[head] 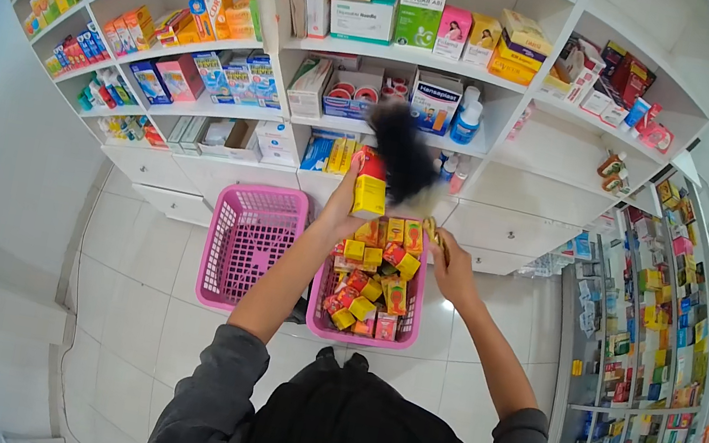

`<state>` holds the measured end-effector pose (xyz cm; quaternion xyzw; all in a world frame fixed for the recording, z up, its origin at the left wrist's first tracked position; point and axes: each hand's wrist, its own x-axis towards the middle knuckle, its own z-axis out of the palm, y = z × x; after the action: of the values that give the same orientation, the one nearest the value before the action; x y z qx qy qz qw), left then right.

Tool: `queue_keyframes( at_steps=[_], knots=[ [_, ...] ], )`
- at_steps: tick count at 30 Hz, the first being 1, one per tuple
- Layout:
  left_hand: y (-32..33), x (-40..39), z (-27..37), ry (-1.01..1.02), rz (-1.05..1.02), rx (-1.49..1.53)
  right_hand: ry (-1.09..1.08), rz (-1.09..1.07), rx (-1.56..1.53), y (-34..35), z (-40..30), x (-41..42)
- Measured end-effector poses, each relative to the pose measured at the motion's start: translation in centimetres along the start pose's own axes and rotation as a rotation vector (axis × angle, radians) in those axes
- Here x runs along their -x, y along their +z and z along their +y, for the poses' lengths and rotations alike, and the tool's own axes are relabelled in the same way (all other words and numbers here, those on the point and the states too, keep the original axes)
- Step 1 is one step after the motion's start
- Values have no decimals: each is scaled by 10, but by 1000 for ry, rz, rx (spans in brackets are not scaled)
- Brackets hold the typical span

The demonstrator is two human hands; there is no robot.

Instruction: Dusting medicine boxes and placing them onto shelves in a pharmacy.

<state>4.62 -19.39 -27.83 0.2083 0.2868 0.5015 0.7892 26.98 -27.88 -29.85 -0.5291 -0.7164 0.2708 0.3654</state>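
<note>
My left hand (340,208) grips a red and yellow carton (369,197) above the right pink basket. Around the handle of a dark feather duster (403,155) my right hand (453,267) is closed. The duster's head is blurred and lies close to the right of the carton, in front of the lower shelves; whether the two touch I cannot tell. Below both hands stands the right pink plastic basket (312,317), filled with small red, yellow and orange boxes (363,283). To its left is a second pink basket (212,253) with a bare lattice bottom.
White shelving (411,59) spans the front, stocked with medicine boxes and bottles (465,127). White drawers (496,226) run beneath it. A glass display case (627,412) full of packages stands at right. A thin cable (69,328) runs along the tiled floor at left.
</note>
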Motion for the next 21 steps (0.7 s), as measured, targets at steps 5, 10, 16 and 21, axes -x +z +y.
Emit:
queue_keyframes(
  at_steps=[5,10,16,21],
  knots=[
    [-49,-2,-24,-18,184,36,75,-21,30,35,82,-10],
    [-100,-11,-48,-28,253,-12,33,-105,233,93,156,-32],
    [-132,-26,-78,88,282,-145,74,-200,488,152,224,-65],
    [-158,-24,-88,111,189,-185,144,-216,580,188,236,-73]
  ],
)
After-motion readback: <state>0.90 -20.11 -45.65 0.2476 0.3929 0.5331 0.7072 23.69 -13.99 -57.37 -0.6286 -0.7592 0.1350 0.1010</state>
